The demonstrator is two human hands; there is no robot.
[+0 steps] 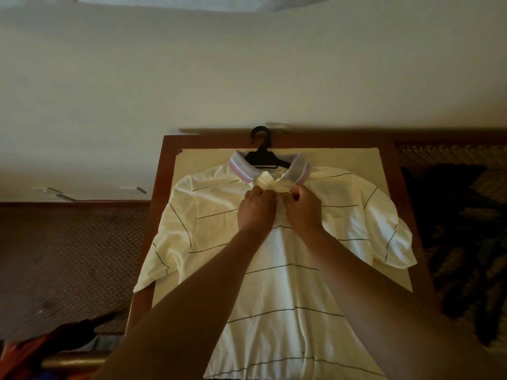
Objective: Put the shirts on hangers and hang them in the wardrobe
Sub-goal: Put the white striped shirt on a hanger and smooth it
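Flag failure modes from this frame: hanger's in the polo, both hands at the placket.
1. Both hands, left hand and right hand, bunch the polo shirt placket; a tug could shift the black hanger inside the collar.
2. The sleeves overhang the table edges, so the shirt may slide or snag when lifted.
3. Hanger shoulders are hidden; seating unverified.
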